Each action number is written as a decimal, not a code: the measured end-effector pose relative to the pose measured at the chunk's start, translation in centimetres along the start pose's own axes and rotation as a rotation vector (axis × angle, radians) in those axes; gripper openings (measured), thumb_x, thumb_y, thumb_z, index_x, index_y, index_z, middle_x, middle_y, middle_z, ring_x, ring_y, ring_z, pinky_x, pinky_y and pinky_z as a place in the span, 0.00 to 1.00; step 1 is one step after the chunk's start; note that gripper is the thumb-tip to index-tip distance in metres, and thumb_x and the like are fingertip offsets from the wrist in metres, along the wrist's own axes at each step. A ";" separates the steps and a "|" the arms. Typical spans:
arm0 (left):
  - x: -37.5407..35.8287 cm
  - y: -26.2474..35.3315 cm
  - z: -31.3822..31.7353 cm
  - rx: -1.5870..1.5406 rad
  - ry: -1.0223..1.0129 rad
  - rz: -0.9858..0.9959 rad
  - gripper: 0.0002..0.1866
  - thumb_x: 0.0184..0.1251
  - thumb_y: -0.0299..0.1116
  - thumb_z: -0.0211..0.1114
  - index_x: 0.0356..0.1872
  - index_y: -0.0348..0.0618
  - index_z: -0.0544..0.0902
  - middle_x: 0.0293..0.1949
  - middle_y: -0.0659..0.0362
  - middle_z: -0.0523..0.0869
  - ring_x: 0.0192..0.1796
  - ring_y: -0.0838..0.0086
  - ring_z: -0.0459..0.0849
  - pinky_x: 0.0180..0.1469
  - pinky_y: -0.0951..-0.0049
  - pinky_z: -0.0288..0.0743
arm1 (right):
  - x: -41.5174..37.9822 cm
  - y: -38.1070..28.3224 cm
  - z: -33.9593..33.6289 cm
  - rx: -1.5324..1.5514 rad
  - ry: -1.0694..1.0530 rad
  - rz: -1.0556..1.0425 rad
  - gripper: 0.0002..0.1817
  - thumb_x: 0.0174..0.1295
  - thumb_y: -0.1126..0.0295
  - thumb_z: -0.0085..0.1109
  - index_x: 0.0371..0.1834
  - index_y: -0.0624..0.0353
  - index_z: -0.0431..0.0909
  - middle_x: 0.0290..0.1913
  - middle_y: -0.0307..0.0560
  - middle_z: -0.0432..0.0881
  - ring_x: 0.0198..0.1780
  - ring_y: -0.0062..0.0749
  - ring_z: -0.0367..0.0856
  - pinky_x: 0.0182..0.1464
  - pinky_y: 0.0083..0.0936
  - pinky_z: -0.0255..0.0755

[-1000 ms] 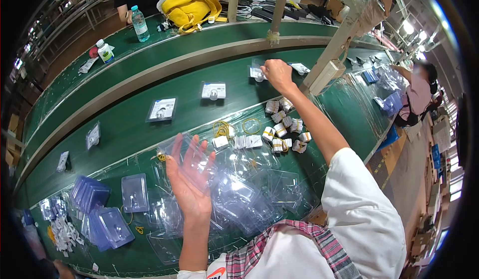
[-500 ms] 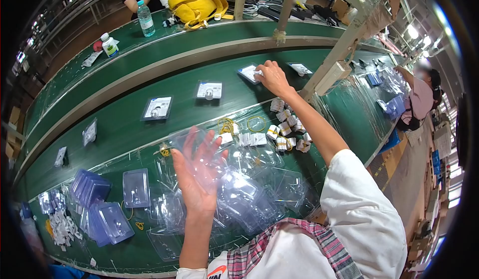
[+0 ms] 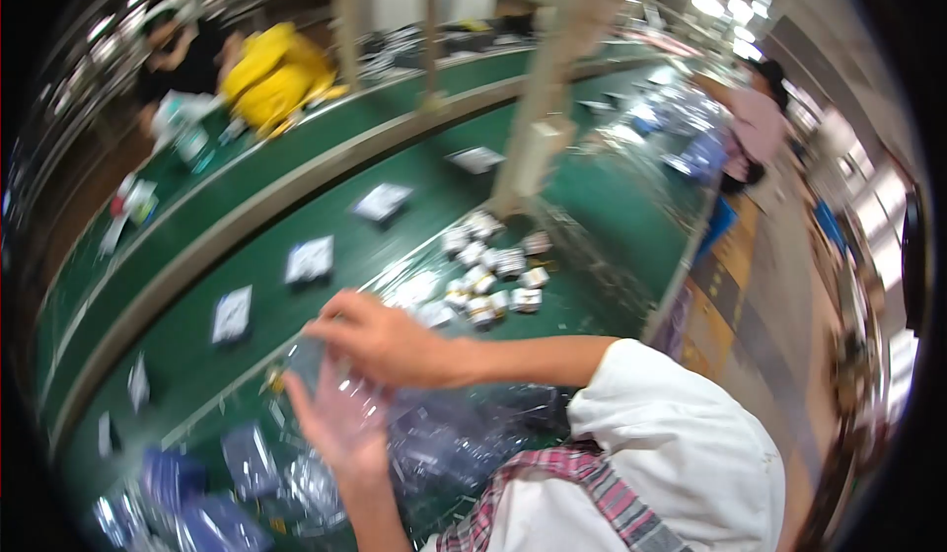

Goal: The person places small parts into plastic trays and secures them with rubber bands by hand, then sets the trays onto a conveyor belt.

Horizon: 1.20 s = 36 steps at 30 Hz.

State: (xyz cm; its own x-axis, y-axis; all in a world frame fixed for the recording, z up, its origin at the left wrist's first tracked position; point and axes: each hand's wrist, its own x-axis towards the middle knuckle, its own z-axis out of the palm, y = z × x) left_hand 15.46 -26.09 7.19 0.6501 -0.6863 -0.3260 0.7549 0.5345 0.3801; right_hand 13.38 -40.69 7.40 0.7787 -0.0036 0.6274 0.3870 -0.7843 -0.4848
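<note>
A clear plastic blister shell lies across the palm of my left hand, which grips it from below in front of my chest. Over its upper edge, my right hand curls its fingers round the plastic; the right thumb and inner fingertips are hidden. Under and beside both hands spreads a pile of clear plastic shells, blurred by motion. Small white bundles, some held with yellow bands, sit just beyond my right forearm.
Carded packs lie spaced along the green belt. An upright post stands at the belt's edge. Stacks of bluish shells are at lower left. A yellow bag and a bottle lie beyond; people are at upper left and right.
My right hand has let go of a carded pack on the belt and come back to the shell in my left hand. The view has swung to the right.
</note>
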 end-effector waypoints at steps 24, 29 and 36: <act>0.8 -0.3 -0.2 0.032 -0.041 -0.024 0.36 0.67 0.65 0.51 0.64 0.46 0.70 0.59 0.56 0.74 0.60 0.67 0.73 0.56 0.59 0.70 | -2.1 -1.2 -0.7 0.000 0.117 0.013 0.24 0.53 0.77 0.59 0.57 0.57 0.73 0.53 0.50 0.70 0.49 0.42 0.76 0.45 0.33 0.77; 0.1 1.2 1.1 0.035 -0.026 0.071 0.36 0.70 0.62 0.49 0.66 0.42 0.69 0.57 0.53 0.78 0.55 0.66 0.78 0.60 0.59 0.72 | -2.3 -2.0 -0.6 0.157 0.112 -0.005 0.21 0.52 0.80 0.60 0.52 0.57 0.76 0.50 0.51 0.72 0.46 0.41 0.78 0.44 0.30 0.77; -0.4 0.5 0.8 0.113 -0.057 -0.010 0.36 0.67 0.66 0.51 0.60 0.44 0.73 0.46 0.56 0.80 0.47 0.68 0.80 0.51 0.56 0.76 | 0.0 -1.2 -1.3 0.190 0.021 0.116 0.22 0.56 0.82 0.59 0.56 0.58 0.76 0.48 0.52 0.72 0.44 0.45 0.79 0.41 0.32 0.77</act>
State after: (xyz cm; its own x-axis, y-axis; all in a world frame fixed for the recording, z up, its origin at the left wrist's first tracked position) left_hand 15.49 -25.95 8.25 0.6342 -0.7199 -0.2820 0.7446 0.4706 0.4733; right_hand 12.24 -40.58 8.78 0.8138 -0.1013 0.5722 0.3829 -0.6473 -0.6591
